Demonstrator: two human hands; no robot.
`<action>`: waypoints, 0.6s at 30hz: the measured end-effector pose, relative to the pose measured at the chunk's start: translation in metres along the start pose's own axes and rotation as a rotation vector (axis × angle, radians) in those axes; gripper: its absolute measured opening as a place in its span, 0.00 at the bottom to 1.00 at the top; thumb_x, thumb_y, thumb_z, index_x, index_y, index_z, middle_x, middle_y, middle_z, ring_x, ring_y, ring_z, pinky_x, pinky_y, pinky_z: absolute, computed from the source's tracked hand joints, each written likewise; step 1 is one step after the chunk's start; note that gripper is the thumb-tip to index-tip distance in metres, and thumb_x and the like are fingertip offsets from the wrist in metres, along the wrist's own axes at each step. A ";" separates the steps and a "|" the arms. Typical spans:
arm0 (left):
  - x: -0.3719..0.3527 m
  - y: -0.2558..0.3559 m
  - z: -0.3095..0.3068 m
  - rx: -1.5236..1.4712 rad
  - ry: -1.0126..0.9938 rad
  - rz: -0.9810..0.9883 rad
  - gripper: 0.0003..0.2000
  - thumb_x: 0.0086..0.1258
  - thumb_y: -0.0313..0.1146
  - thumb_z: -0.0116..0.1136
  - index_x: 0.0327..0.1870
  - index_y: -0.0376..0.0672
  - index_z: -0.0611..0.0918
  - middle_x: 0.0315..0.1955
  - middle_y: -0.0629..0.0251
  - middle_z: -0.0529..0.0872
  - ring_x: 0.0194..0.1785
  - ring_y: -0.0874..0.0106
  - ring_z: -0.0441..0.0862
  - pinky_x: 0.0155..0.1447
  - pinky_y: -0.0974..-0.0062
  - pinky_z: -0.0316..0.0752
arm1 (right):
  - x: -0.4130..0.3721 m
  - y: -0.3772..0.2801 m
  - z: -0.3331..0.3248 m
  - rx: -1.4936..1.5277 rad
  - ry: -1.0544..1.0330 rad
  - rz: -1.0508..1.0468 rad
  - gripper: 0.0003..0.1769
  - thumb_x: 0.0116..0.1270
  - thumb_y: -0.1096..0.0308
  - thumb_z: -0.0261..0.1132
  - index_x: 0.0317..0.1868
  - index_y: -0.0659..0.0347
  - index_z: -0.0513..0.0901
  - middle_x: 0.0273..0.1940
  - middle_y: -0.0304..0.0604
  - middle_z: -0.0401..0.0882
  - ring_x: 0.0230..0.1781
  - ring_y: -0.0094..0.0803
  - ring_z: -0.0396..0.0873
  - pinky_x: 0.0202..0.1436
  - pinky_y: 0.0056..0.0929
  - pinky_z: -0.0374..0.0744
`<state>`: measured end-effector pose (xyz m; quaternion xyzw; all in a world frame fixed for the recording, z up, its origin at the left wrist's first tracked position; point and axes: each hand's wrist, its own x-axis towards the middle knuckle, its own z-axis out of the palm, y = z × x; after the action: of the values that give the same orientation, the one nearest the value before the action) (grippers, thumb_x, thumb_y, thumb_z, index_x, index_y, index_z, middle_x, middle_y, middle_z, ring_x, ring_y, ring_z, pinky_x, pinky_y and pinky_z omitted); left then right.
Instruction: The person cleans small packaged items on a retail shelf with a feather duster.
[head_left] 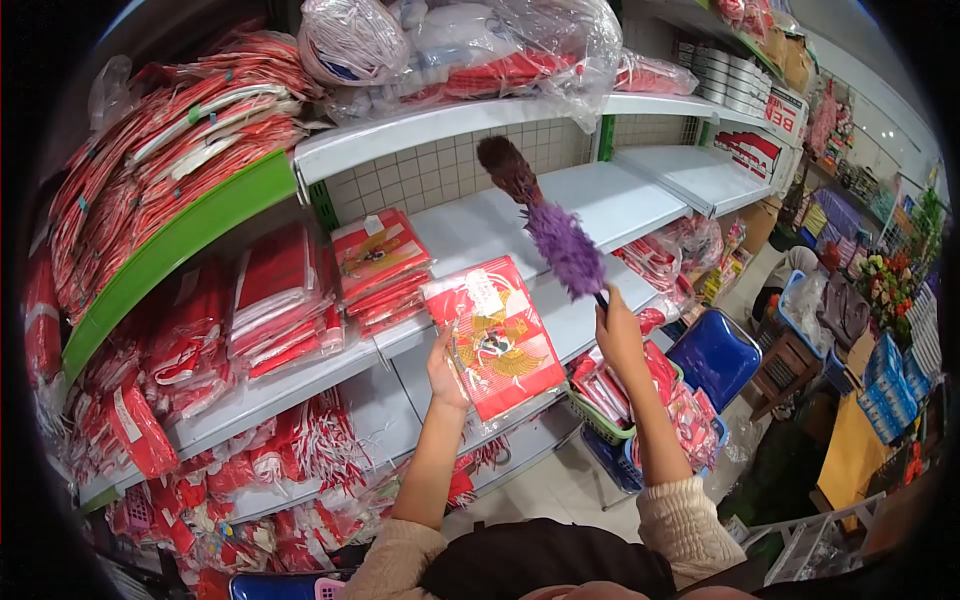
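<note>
My left hand (447, 370) grips the left edge of a flat red package (510, 345) in clear plastic, with a golden bird emblem and a white label on its front. My right hand (618, 325) is closed round the dark handle of a duster (565, 248) with purple fluff and a dark brown tip. The duster points up and left over the light shelf (580, 205), to the right of the package. A stack of similar red packages (380, 262) lies on the shelf to the left of the held one.
Folded red and white packs (275, 290) fill the shelves at left, with more on the green-edged shelf (190, 240) above. Plastic-wrapped bundles (500, 50) lie on the top shelf. Baskets (605, 425) and a blue chair (715, 355) stand at right.
</note>
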<state>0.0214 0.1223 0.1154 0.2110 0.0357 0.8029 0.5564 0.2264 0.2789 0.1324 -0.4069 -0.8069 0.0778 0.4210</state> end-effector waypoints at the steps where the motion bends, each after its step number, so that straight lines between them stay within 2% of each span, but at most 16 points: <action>1: 0.000 -0.002 -0.005 -0.013 -0.025 0.026 0.18 0.69 0.38 0.43 0.54 0.37 0.73 0.51 0.53 0.78 0.53 0.60 0.76 0.59 0.61 0.70 | 0.017 -0.004 0.001 0.025 0.041 -0.091 0.17 0.60 0.72 0.55 0.50 0.69 0.70 0.34 0.62 0.77 0.36 0.57 0.77 0.39 0.49 0.75; 2: 0.000 -0.005 -0.008 -0.028 -0.051 0.050 0.18 0.69 0.38 0.43 0.54 0.37 0.73 0.51 0.54 0.78 0.53 0.60 0.76 0.59 0.61 0.70 | 0.035 0.003 0.011 -0.012 -0.034 -0.102 0.17 0.60 0.72 0.55 0.50 0.67 0.71 0.34 0.63 0.77 0.37 0.58 0.76 0.40 0.49 0.74; 4: -0.003 -0.012 -0.005 -0.027 0.025 0.037 0.18 0.69 0.37 0.44 0.53 0.36 0.73 0.51 0.54 0.78 0.53 0.60 0.77 0.59 0.61 0.70 | 0.067 0.025 0.035 -0.098 -0.189 -0.123 0.18 0.60 0.73 0.57 0.51 0.64 0.73 0.34 0.64 0.76 0.37 0.59 0.75 0.42 0.48 0.72; 7: 0.001 -0.027 -0.016 -0.017 0.089 0.051 0.20 0.68 0.38 0.43 0.56 0.34 0.71 0.52 0.53 0.77 0.54 0.60 0.76 0.59 0.62 0.69 | 0.092 0.029 0.031 -0.020 -0.357 -0.094 0.21 0.58 0.74 0.59 0.54 0.62 0.72 0.43 0.64 0.74 0.40 0.56 0.75 0.43 0.47 0.73; 10: 0.008 -0.040 -0.018 -0.011 0.105 0.091 0.19 0.68 0.38 0.44 0.55 0.34 0.72 0.51 0.53 0.78 0.53 0.60 0.76 0.59 0.61 0.69 | 0.066 -0.007 0.000 -0.095 0.213 -0.368 0.21 0.57 0.75 0.61 0.54 0.63 0.73 0.50 0.59 0.70 0.42 0.52 0.73 0.44 0.44 0.74; 11: 0.009 -0.043 -0.013 0.001 0.133 0.091 0.19 0.68 0.38 0.44 0.55 0.35 0.72 0.51 0.53 0.78 0.53 0.60 0.76 0.59 0.61 0.69 | 0.055 -0.008 -0.001 0.069 0.216 -0.340 0.23 0.56 0.75 0.62 0.54 0.63 0.73 0.54 0.57 0.65 0.47 0.45 0.70 0.47 0.37 0.73; 12: 0.009 -0.045 -0.007 0.015 0.163 0.090 0.19 0.68 0.39 0.44 0.54 0.35 0.72 0.51 0.53 0.78 0.53 0.60 0.76 0.59 0.61 0.70 | 0.038 -0.012 -0.004 0.207 0.181 -0.261 0.22 0.57 0.73 0.62 0.54 0.63 0.73 0.53 0.55 0.66 0.45 0.42 0.70 0.46 0.35 0.73; 14: 0.006 -0.050 0.008 0.022 0.099 0.066 0.19 0.68 0.39 0.44 0.54 0.35 0.72 0.51 0.53 0.78 0.53 0.60 0.76 0.59 0.61 0.70 | 0.006 -0.022 -0.013 0.479 0.108 -0.104 0.22 0.58 0.70 0.63 0.54 0.63 0.73 0.50 0.52 0.68 0.42 0.36 0.72 0.42 0.30 0.73; 16: 0.009 -0.057 0.006 0.004 0.050 0.021 0.19 0.68 0.39 0.44 0.55 0.35 0.72 0.51 0.53 0.78 0.53 0.60 0.76 0.59 0.61 0.70 | -0.012 -0.025 -0.019 0.643 -0.172 0.015 0.23 0.60 0.66 0.64 0.56 0.63 0.72 0.42 0.46 0.72 0.35 0.27 0.71 0.38 0.24 0.72; 17: 0.012 -0.062 -0.005 -0.016 0.038 -0.014 0.19 0.69 0.39 0.43 0.55 0.36 0.72 0.51 0.53 0.78 0.53 0.60 0.77 0.59 0.61 0.70 | -0.016 -0.021 -0.020 0.812 -0.448 0.188 0.19 0.63 0.65 0.62 0.54 0.63 0.75 0.39 0.41 0.76 0.36 0.24 0.73 0.39 0.23 0.73; 18: 0.012 -0.065 -0.014 -0.035 0.031 -0.050 0.19 0.69 0.39 0.43 0.55 0.36 0.72 0.51 0.53 0.78 0.53 0.60 0.77 0.59 0.61 0.70 | -0.019 -0.019 -0.021 0.913 -0.484 0.181 0.19 0.64 0.65 0.62 0.53 0.64 0.75 0.38 0.40 0.76 0.36 0.22 0.73 0.39 0.23 0.72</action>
<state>0.0703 0.1601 0.0871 0.1881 0.0355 0.7925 0.5791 0.2367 0.2479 0.1427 -0.2206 -0.7265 0.5495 0.3487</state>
